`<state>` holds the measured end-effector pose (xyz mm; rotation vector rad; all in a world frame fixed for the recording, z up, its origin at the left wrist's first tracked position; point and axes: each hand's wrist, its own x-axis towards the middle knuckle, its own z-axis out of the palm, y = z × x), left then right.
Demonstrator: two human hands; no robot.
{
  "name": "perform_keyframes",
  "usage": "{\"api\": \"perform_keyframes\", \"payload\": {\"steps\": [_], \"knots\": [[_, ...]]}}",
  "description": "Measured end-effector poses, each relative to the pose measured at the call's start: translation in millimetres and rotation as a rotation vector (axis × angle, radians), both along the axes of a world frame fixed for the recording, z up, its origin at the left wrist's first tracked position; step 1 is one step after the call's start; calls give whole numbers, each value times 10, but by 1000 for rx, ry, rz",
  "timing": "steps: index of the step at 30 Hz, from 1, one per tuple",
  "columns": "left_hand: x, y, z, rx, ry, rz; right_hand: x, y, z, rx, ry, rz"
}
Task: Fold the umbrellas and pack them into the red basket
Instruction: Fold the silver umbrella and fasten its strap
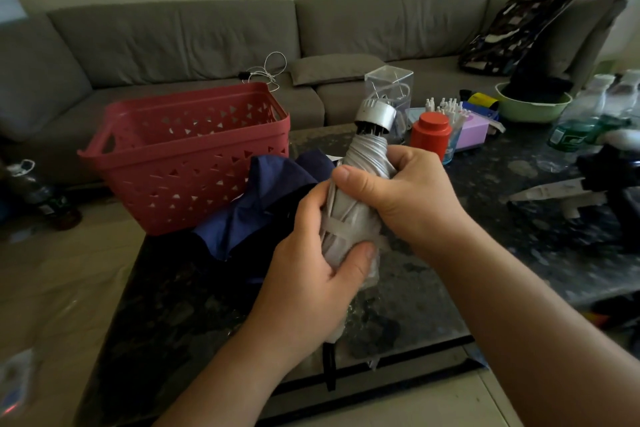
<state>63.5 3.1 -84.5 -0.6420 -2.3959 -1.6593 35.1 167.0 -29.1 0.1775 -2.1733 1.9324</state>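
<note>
From the head camera, both hands meet at the middle of the scene around 1 folded umbrella. The left hand curls around the lower part of the grey umbrella, its thumb pressed across the fabric near the bottom of the bundle. The right hand wraps the upper part from the right side, fingers curled over the cloth and the thumb lying across the front. The umbrella stands roughly upright, tilted slightly to the right at the top, with its silver cap pointing away from the person. A pale strap crosses the bundle between the 2 hands. A dark cord hangs from the bottom end, below the left hand.

Just behind and left of the grey umbrella lies a blue umbrella, its cloth loose and crumpled on the dark table. The red basket stands on the far left part of the table, touching or just beside the blue cloth; no umbrella shows inside it.

On the far right of the table are a red jar, a clear plastic box, a pink box, a green bowl and some plastic bottles. A grey sofa runs along the far side, with a white cable on its seat and a dark patterned bag leaning at its right end.
</note>
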Motion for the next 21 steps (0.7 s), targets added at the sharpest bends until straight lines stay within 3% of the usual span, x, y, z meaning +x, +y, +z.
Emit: {"api": "perform_keyframes", "payload": {"steps": [3, 6, 13, 17, 21], "knots": [[-14, 22, 24, -67, -15, -53, -43, -18, -27, 62, -35, -155], [-67, 10, 46, -49, -46, -85, -45, -21, -38, 92, -32, -180], [-118, -130, 111, 394, -298, -317, -44, 93, 60, -337, -107, 172], [-69, -96, 143, 407, -383, -326, -31, 69, 53, -394, -117, 143], [-70, -47, 169, 331, -404, -265, -27, 14, 30, -272, -123, -36]]}}
